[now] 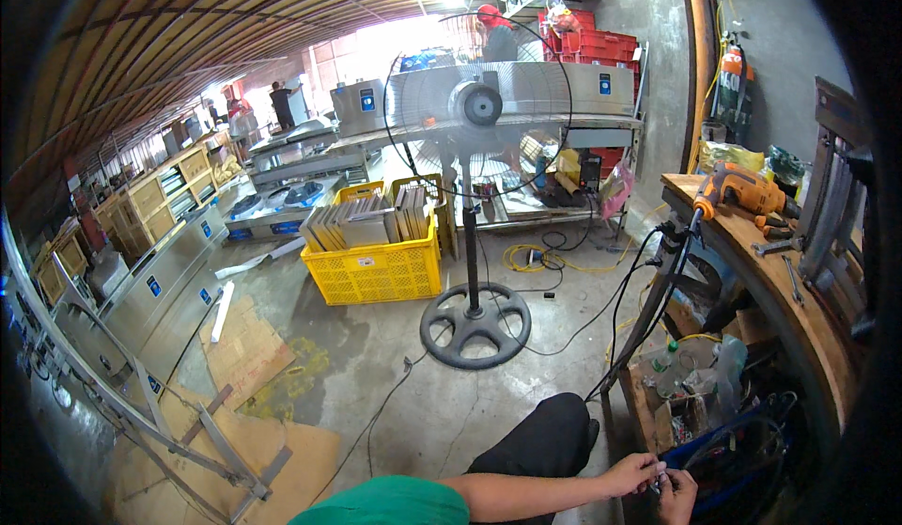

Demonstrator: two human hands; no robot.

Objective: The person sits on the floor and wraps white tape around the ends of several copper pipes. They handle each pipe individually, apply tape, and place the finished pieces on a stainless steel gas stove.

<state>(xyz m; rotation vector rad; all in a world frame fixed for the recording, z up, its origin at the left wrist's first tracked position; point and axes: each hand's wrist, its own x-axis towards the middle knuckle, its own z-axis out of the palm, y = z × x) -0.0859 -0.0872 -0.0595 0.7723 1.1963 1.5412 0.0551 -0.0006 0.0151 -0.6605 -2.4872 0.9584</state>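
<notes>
Left hand [631, 474] and right hand [676, 497] meet low, left of the wooden bench [819, 329]. Fingers narrow, pinching what looks like a small piece [660, 472] between them; too tiny to ID. Orange drill [740, 188] lies atop bench; pedestal fan [481, 105] stands to bench's left.

- A workshop: ribbed roof [188, 27]
- Drill [745, 188] and wrenches [792, 279] lie on a bench [817, 326]
- Gas cylinder [733, 93] stands by a wall [794, 27]
- Metal panels [150, 313], crate [371, 276] and fan [482, 105] stand about

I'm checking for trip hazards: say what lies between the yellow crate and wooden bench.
The head view shows the fan base and cords between crate and bench.
</notes>
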